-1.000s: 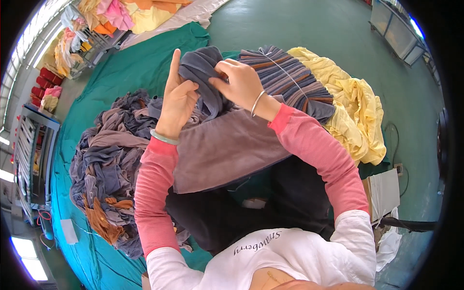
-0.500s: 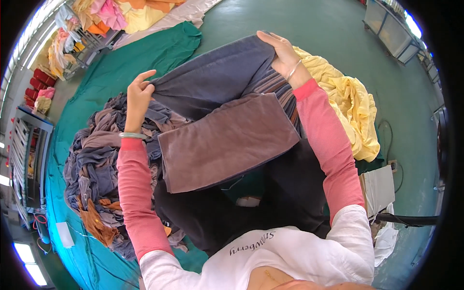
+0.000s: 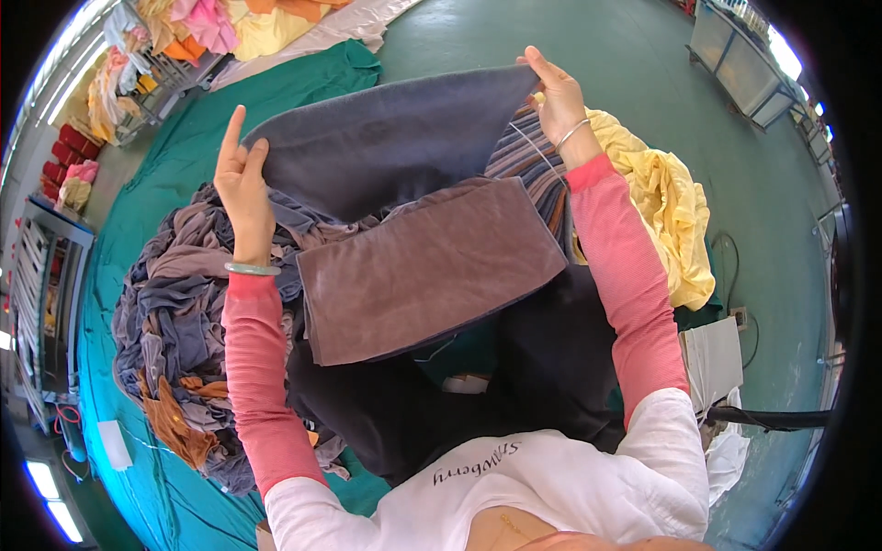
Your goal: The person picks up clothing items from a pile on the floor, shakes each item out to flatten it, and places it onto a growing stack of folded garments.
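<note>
A dark grey-blue towel (image 3: 395, 138) is stretched wide between my two hands, its upper edge nearly straight. My left hand (image 3: 243, 174) pinches its left end at the thumb, with the index finger pointing up. My right hand (image 3: 556, 96) grips the right upper corner between thumb and fingers. Below it a folded brown towel (image 3: 432, 266) lies across my lap, with dark cloth showing under its front edge. Behind the lap, partly hidden by the raised towel, rises a stack of folded brown, grey and blue towels (image 3: 528, 170).
To the left a big heap of crumpled grey and brown towels (image 3: 175, 303) lies on a green sheet (image 3: 138, 230). Yellow cloth (image 3: 675, 220) is piled at the right. A wheeled bin (image 3: 740, 69) stands far right; a loaded rack (image 3: 175, 78) stands far left.
My hands have moved farther apart, the left one outward and the right one slightly up and right. The grey-blue towel is now flatter and less gathered. The brown towel stays on my lap.
</note>
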